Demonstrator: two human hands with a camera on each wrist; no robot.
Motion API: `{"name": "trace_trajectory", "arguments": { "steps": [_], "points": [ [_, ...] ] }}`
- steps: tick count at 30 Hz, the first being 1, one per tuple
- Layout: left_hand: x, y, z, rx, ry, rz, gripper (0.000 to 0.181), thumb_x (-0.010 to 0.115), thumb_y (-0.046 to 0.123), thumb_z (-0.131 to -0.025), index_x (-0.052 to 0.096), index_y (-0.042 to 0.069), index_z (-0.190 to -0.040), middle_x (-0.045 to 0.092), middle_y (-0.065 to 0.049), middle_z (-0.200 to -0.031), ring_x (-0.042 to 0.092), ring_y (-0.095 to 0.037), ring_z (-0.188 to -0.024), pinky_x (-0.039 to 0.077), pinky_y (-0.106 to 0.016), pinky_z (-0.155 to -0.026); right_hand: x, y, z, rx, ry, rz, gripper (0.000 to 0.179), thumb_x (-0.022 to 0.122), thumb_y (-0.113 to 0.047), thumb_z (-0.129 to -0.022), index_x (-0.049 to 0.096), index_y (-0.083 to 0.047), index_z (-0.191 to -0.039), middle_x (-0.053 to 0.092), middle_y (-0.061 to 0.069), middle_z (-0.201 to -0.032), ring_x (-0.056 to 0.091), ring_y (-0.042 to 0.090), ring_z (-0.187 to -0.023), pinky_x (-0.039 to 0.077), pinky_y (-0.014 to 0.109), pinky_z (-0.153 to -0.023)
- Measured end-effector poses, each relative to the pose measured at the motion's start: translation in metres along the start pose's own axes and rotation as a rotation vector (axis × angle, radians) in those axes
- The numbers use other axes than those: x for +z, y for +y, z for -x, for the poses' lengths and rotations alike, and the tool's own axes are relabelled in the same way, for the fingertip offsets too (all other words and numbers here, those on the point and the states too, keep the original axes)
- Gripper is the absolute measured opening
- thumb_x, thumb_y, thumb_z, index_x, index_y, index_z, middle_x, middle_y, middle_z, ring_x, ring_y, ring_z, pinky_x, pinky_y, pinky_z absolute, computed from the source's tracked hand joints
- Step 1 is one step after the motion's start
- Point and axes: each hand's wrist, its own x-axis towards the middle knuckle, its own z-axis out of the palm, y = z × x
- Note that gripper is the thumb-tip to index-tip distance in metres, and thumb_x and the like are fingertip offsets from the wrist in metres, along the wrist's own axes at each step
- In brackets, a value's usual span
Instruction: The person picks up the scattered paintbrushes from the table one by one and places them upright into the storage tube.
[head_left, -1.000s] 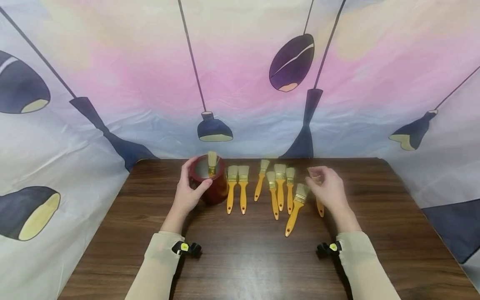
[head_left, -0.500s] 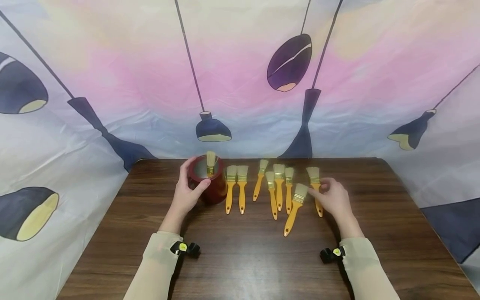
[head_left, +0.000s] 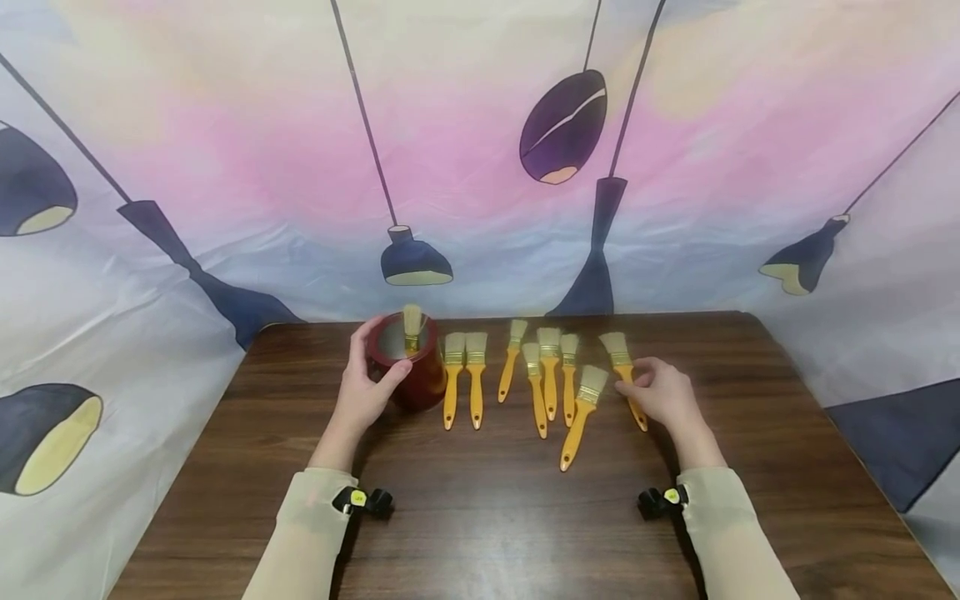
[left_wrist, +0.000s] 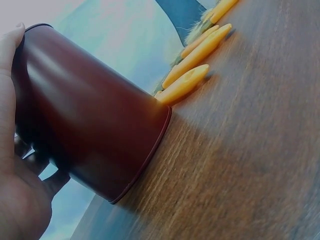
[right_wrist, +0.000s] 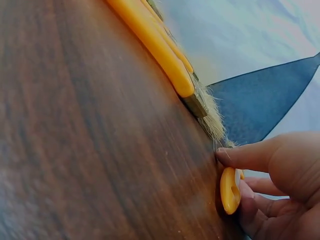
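Observation:
At the back left of the table stands a dark red cylindrical pot (head_left: 424, 385). My left hand (head_left: 365, 390) grips its side, thumb near the rim, fingers around the far side. One paintbrush (head_left: 412, 323) stands in the pot, bristles up. My right hand (head_left: 666, 392) pinches the orange handle of the rightmost paintbrush (head_left: 619, 354) between thumb and fingers, and that brush lies at a slant. In the right wrist view, its handle end (right_wrist: 230, 192) shows beside the thumb. Close to this hand lies a wide paintbrush (head_left: 582, 412) with its bristles pointing away.
Several more paintbrushes lie between the hands, among them a pair (head_left: 476, 379) beside the pot, a single slanted brush (head_left: 512, 358) and a close group (head_left: 550, 371). They rest on a brown wood-grain table (head_left: 465, 508). Behind hangs a printed cloth (head_left: 465, 150).
My right hand has come back from the rightmost brush's bristles to its handle, and that brush has turned slightly, bristles leftward. The left hand keeps its hold on the pot. The head view has shifted slightly.

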Motion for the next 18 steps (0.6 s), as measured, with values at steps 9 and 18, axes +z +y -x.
{"name": "trace_trajectory", "arguments": {
  "steps": [9, 18],
  "points": [
    [-0.002, -0.031, -0.006, 0.003, 0.012, -0.009, 0.088, 0.076, 0.005, -0.097, 0.028, 0.017, -0.17, 0.044, -0.012, -0.166, 0.05, -0.027, -0.141, 0.044, -0.017, -0.106, -0.001, 0.0, -0.001, -0.012, 0.013, -0.017, 0.059, 0.075, -0.032, -0.103, 0.058, 0.005, -0.146, 0.073, 0.022, -0.105, 0.069, 0.025, -0.078, 0.058, 0.042, -0.07],
    [-0.004, -0.034, -0.005, 0.0, 0.005, -0.017, 0.085, 0.077, 0.013, -0.099, 0.031, 0.026, -0.169, 0.045, -0.006, -0.165, 0.05, -0.024, -0.141, 0.045, -0.021, -0.109, -0.003, 0.001, 0.0, -0.011, 0.027, -0.113, 0.058, 0.07, -0.034, -0.107, 0.054, 0.0, -0.15, 0.07, 0.028, -0.125, 0.071, 0.036, -0.099, 0.059, 0.043, -0.077]
  ]
}}
